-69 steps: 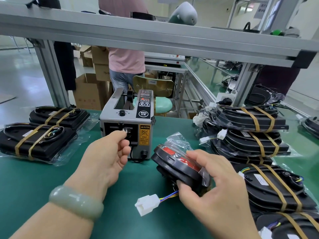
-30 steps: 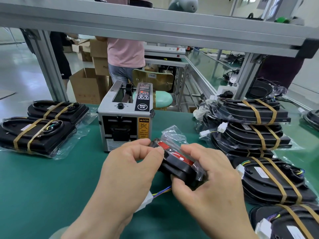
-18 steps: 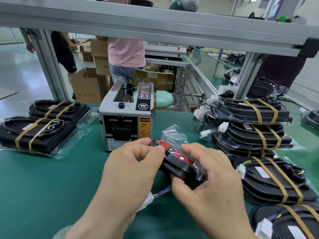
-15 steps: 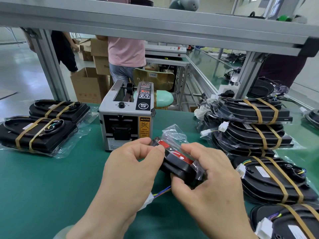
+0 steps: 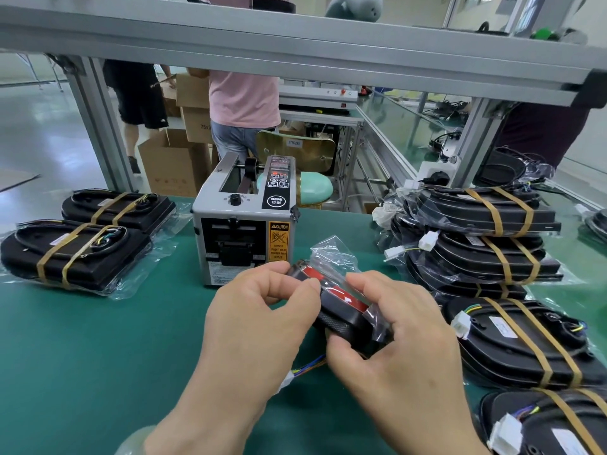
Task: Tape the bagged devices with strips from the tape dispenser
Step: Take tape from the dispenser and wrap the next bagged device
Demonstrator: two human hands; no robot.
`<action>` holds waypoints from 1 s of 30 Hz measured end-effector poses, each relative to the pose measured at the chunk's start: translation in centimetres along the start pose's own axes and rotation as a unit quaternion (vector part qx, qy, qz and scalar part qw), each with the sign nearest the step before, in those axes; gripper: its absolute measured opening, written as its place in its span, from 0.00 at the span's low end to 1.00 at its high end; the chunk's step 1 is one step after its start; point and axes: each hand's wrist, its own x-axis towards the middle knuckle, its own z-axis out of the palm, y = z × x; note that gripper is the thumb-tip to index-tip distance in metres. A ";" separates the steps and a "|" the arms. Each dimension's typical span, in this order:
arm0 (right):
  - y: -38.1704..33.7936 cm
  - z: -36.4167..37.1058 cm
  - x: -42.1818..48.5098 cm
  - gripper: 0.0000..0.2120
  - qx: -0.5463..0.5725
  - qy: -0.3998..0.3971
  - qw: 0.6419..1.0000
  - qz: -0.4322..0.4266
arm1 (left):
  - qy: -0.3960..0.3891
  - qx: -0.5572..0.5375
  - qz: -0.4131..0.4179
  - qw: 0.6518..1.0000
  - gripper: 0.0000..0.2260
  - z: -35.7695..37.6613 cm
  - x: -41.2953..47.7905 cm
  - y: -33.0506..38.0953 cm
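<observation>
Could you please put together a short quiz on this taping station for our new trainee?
1. True or false: the left hand rests on the tape dispenser.
2. How many brown strips cross each taped device on the left? A) one B) two C) four
3. Fill in: the right hand grips the bagged device, whose stripe is ____.
Key: 1 false, its fingers pinch the bagged device; 2 B; 3 red.
</observation>
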 end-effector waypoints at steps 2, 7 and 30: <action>0.0 0.0 0.0 0.23 0.005 0.003 1.000 0.001 | 0.005 -0.004 -0.006 1.000 0.07 0.0 0.0 0.0; 0.0 0.1 0.0 0.24 0.016 0.007 1.000 0.006 | -0.021 -0.061 -0.065 0.996 0.23 -0.4 0.8 -0.4; 3.3 -1.4 0.8 0.28 0.046 -0.259 0.964 0.038 | -0.265 -0.387 -0.277 0.839 0.27 -2.2 4.4 -5.3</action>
